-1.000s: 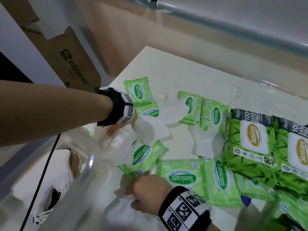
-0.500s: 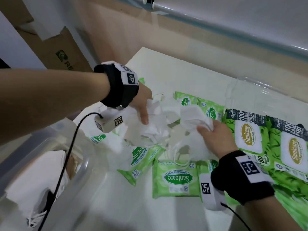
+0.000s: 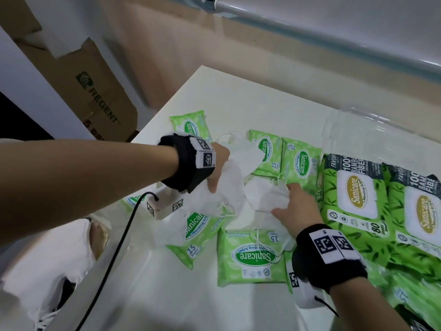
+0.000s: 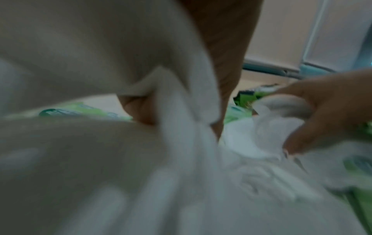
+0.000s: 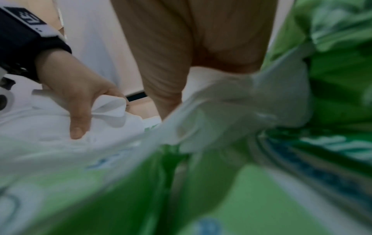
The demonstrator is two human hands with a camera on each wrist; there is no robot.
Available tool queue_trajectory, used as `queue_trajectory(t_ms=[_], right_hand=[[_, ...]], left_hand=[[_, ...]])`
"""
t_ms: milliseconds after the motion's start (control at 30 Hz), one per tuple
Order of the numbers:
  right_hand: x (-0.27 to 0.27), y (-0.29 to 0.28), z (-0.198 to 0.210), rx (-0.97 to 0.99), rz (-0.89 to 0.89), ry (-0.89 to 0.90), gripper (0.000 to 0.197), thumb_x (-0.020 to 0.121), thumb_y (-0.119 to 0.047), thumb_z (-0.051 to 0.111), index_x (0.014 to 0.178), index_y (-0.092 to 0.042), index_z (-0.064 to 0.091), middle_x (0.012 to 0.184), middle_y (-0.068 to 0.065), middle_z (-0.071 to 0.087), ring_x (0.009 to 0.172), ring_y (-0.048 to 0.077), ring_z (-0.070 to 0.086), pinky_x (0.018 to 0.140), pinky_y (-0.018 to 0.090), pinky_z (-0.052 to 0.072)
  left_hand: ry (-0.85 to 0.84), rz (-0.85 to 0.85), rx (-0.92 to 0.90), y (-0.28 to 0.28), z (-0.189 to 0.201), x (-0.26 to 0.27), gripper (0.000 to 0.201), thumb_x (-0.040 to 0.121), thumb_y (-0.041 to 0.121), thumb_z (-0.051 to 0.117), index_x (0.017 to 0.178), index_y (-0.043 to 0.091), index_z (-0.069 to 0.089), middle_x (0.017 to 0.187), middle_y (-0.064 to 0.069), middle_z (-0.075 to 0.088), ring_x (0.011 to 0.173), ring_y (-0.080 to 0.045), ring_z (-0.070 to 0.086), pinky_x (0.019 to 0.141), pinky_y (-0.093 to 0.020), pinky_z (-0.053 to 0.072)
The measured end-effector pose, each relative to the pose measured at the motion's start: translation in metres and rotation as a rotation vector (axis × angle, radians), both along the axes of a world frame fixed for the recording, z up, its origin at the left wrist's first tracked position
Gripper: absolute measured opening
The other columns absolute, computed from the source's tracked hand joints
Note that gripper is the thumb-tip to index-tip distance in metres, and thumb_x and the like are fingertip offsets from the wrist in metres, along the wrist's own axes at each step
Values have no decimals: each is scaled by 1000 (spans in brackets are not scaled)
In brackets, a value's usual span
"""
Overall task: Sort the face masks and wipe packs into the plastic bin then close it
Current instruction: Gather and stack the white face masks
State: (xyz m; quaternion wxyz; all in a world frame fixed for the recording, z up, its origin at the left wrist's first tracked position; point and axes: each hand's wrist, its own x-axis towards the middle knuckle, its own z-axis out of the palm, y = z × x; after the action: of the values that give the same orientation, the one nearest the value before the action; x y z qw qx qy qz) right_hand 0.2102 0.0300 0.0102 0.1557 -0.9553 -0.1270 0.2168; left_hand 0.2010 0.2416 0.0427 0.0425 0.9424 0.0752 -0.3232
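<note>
Lowered hands [image 3: 216,168], each gripping masks [image 3: 265,195].

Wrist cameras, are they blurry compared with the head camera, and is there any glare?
Head view: mostly sharp, pack lettering readable, soft glare on the white table. Left wrist view: heavily blurred and dim, white masks fill it. Right wrist view: smeared green and white, only the left hand fairly clear.

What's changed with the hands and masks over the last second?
The right hand moved up from the near table edge and now grips a white mask beside the large wipe packs. The left hand keeps its grip on a bunch of masks. The small wipe packs stayed on the table.
</note>
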Motion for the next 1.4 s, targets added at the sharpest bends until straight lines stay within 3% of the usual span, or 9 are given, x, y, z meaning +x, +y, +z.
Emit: queue_trajectory(t_ms=[67, 200, 433, 567, 767, 900, 1167, 1267, 1400], right_hand=[[1, -3, 1, 46, -5, 9, 45, 85, -17, 67, 124, -1, 52, 119, 17, 60, 109, 30, 57, 81, 27, 41], [7, -8, 14, 363, -247, -22, 41, 87, -20, 65, 122, -1, 59, 115, 16, 64, 100, 29, 60, 91, 41, 48], [18, -14, 27, 883, -631, 246, 22, 92, -17, 60, 111, -8, 54, 108, 9, 61, 98, 26, 58, 88, 36, 46], [17, -19, 17, 903, -689, 356, 44, 94, -24, 56, 132, -4, 47, 125, 12, 59, 110, 30, 58, 101, 47, 44], [12, -33, 21, 920, -741, 298, 30, 95, -16, 54, 123, -6, 48, 122, 11, 60, 109, 29, 58, 100, 45, 45], [-3, -42, 35, 928, -762, 193, 62, 90, -19, 60, 145, -9, 33, 141, 11, 48, 123, 31, 51, 104, 49, 42], [-57, -45, 73, 1025, -677, 233, 55, 93, -12, 53, 145, -12, 34, 138, 13, 51, 117, 32, 55, 101, 48, 44], [-83, -33, 93, 1084, -608, 325, 39, 91, -20, 50, 129, -11, 52, 126, 11, 57, 113, 29, 55, 100, 46, 43], [-106, -31, 118, 1330, -573, 570, 25, 93, -25, 43, 83, -15, 64, 85, 6, 65, 78, 19, 63, 75, 32, 50]], left_hand=[[-64, 61, -60, 3, 12, 2, 76, 68, 30, 83, 131, 7, 47, 131, -7, 53, 118, -26, 51, 85, -29, 43], [-254, 204, -299, 7, 29, 13, 61, 59, 24, 88, 112, 14, 59, 98, 2, 62, 99, -22, 60, 72, -21, 40], [-179, 287, -163, -8, -2, 20, 98, 52, 50, 86, 132, 12, 43, 121, -11, 59, 105, -31, 59, 90, -41, 50], [-128, 221, -69, -17, -15, 25, 83, 55, 64, 78, 116, 13, 55, 108, -6, 63, 96, -25, 61, 84, -34, 51], [-309, 337, -242, -21, 21, 23, 32, 79, 34, 72, 71, 13, 49, 80, -5, 53, 80, -24, 50, 67, -26, 37], [-399, 367, -319, -16, 74, 8, 32, 78, 37, 73, 92, 9, 63, 88, -5, 55, 81, -23, 49, 67, -24, 34], [-429, 514, -648, -42, 158, -56, 33, 70, 41, 79, 87, 17, 64, 80, 6, 66, 68, -11, 62, 52, -11, 49], [-404, 470, -635, -65, 153, -75, 85, 56, 60, 78, 124, 11, 58, 121, -4, 64, 107, -24, 62, 92, -28, 48], [-487, 413, -555, -93, 141, -103, 51, 82, 48, 65, 117, 10, 62, 122, -9, 62, 111, -26, 57, 83, -25, 41]])
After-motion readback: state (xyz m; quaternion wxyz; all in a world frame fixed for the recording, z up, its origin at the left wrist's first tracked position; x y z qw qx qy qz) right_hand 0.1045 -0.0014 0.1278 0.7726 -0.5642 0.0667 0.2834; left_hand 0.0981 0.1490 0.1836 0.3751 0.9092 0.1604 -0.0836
